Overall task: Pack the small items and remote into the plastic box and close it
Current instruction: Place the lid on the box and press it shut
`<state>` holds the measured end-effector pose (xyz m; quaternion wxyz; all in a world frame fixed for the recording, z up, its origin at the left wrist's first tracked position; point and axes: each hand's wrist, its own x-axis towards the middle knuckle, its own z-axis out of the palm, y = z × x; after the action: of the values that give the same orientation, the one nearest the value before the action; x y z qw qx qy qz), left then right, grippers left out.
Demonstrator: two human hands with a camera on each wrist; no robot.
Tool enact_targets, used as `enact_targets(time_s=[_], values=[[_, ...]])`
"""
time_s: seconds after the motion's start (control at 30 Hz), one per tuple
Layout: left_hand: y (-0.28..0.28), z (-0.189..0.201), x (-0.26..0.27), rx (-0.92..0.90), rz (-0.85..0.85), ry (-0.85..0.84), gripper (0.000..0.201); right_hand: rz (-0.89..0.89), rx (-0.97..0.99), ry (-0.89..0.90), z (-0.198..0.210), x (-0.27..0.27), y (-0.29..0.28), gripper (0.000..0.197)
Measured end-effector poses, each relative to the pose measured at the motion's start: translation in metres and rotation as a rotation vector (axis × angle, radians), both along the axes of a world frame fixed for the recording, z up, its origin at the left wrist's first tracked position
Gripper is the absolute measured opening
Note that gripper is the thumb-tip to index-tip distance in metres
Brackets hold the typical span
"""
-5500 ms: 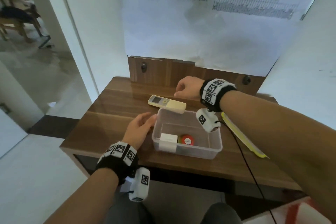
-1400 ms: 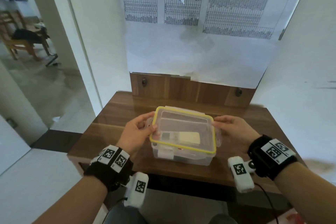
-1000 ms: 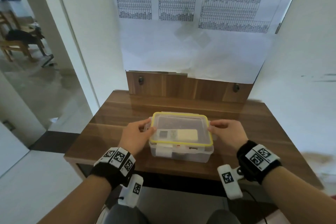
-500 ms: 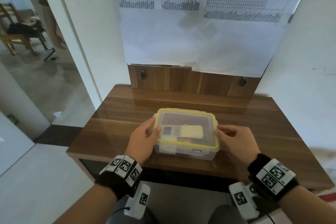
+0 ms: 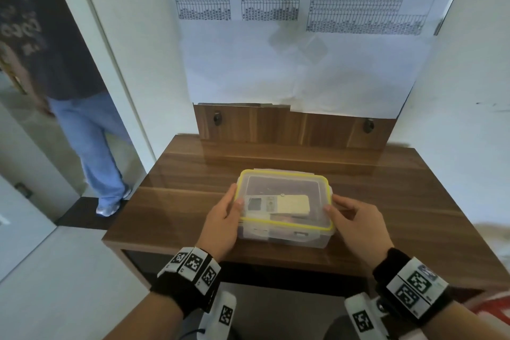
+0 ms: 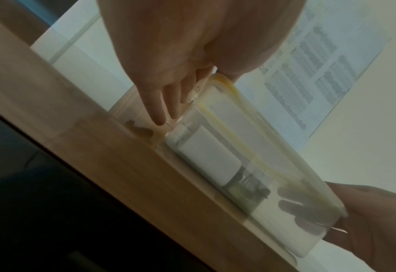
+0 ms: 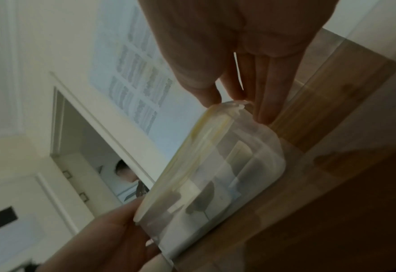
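Nearest, both hands are gripping the plastic box (image 5: 284, 234) on the wooden table (image 5: 386, 201): the left hand (image 5: 220, 222) is clasping its left end, thumb lying on the lid (image 5: 284, 182), while the right hand (image 5: 356, 225) is pinching the right-end flap with curled fingers. Inside, under the yellow-rimmed lid, the remote (image 5: 277, 205) is lying lengthwise. Beyond, a person (image 5: 69, 77) is standing in the doorway.

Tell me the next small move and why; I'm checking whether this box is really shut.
Probably press the side latches down. The yellow-rimmed lid already sits on the plastic box with the remote inside, and the left hand and right hand grip its two short ends, thumbs on the lid's edges. Whether the flaps are snapped is unclear.
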<state>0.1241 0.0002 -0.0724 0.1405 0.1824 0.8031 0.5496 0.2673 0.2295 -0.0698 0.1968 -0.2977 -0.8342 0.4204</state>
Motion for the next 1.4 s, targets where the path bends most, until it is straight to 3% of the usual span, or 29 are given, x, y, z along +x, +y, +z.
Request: enact_targets(time_s=[0.3,0.5,0.63,0.8,1.07,1.23,1.4], values=[[0.006,-0.008,-0.001,0.058,0.057,-0.033,0.045,0.004,-0.03,0.016,0.007,-0.002,-0.008,0.032],[0.007,-0.006,0.002,0.098,0.08,-0.044,0.04,-0.04,-0.159,0.046,0.003,-0.004,-0.01,0.035],[0.009,0.0,0.012,-0.017,0.042,0.041,0.046,-0.029,-0.209,0.064,0.005,-0.003,-0.013,0.038],[0.008,0.001,0.008,-0.094,-0.019,0.107,0.052,-0.045,-0.141,0.059,0.005,0.004,-0.011,0.041],[0.008,-0.002,0.01,-0.022,-0.009,0.011,0.06,-0.056,-0.004,-0.028,0.009,0.008,-0.016,0.039],[0.009,-0.001,0.012,0.027,0.041,0.011,0.052,0.044,0.213,-0.168,0.026,0.01,-0.026,0.033],[0.01,-0.004,0.009,0.027,0.046,0.039,0.044,0.052,0.178,-0.191,0.025,0.007,-0.021,0.037]])
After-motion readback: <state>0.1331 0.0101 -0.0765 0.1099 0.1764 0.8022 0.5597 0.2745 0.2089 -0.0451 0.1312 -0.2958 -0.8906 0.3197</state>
